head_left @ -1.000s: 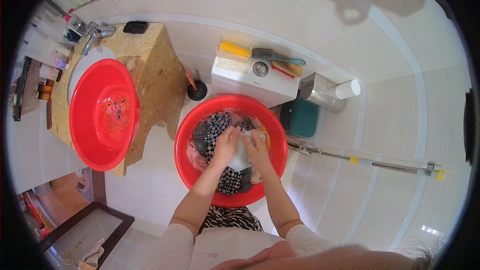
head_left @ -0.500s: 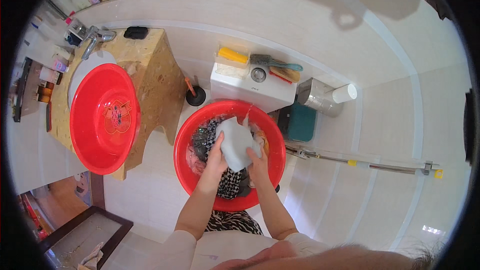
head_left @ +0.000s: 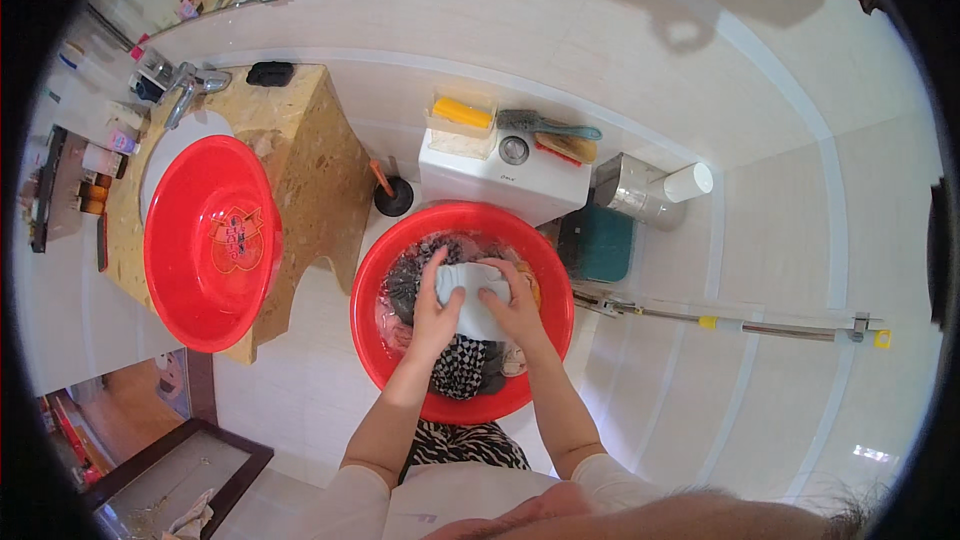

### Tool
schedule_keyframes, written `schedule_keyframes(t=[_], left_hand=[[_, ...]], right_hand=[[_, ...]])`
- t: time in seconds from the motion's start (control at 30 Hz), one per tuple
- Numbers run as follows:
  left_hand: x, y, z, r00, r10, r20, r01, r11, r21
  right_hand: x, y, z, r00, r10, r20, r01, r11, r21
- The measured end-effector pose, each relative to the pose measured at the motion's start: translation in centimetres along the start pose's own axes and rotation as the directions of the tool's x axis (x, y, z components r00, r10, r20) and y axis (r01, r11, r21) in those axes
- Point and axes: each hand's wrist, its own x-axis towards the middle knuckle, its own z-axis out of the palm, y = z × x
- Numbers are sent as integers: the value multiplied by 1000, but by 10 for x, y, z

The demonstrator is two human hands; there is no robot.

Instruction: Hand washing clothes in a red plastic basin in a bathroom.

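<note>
A pale blue-white wet cloth [head_left: 482,317], folded into a wad, is held between my two hands above a large red basin [head_left: 364,340]. My left hand [head_left: 436,308] grips its left side, thumb on top. On its right side my right hand [head_left: 519,308] is wrapped round it, thumb also pressing from above. Below, the basin holds several soaked garments in water: a black-and-white checked piece [head_left: 459,370], a dark grey one [head_left: 402,283] and a pink one [head_left: 392,331]. The garments right under the cloth are hidden.
A second red basin [head_left: 190,290] rests tilted over the sink on a stone counter [head_left: 315,170] at left. Behind my basin stands a white toilet tank [head_left: 490,177] carrying brushes [head_left: 550,127] and a yellow item [head_left: 463,112]. A plunger [head_left: 394,197] and a teal-lidded bin [head_left: 606,240] flank it.
The cloth has gone from a wide spread shape to a smaller, tighter wad. Both hands have shifted slightly away from me, with the right fingers now curled over its far edge.
</note>
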Motion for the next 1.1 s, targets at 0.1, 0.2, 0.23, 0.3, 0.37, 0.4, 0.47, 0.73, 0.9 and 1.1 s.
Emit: schedule_keyframes(t=[0.1,0.2,0.23,0.3,0.37,0.4,0.47,0.73,0.9,1.1], left_hand=[[-3,-2,-1,991,-15,135,2,996,94],[-7,10,11,999,-51,9,50,996,79],[-8,14,14,996,-88,-27,89,995,33],[-10,20,16,990,-139,-26,140,988,58],[-12,20,15,987,-160,-26,161,986,51],[-13,20,16,988,-152,-23,152,988,26],[-13,19,17,996,-93,-18,93,995,37],[-12,7,17,999,0,47,-7,988,151],[-17,-12,17,994,-91,52,80,979,188],[-17,-25,-4,880,-406,246,433,899,-66]], right_hand=[[-2,-15,15,952,-292,-88,271,942,-197],[-8,-26,28,961,-232,-148,209,966,-154],[-10,-30,31,958,-205,-201,176,972,-154],[-13,-43,34,947,-184,-263,147,977,-154],[-14,-57,37,940,-194,-280,155,976,-156],[-15,-56,36,945,-182,-274,151,980,-131],[-16,-54,35,953,-156,-260,140,987,-79],[-13,-45,28,987,-70,-142,57,994,-89],[-7,-34,28,994,-68,-81,59,993,-106],[10,-7,15,998,15,-64,-20,996,-92]])
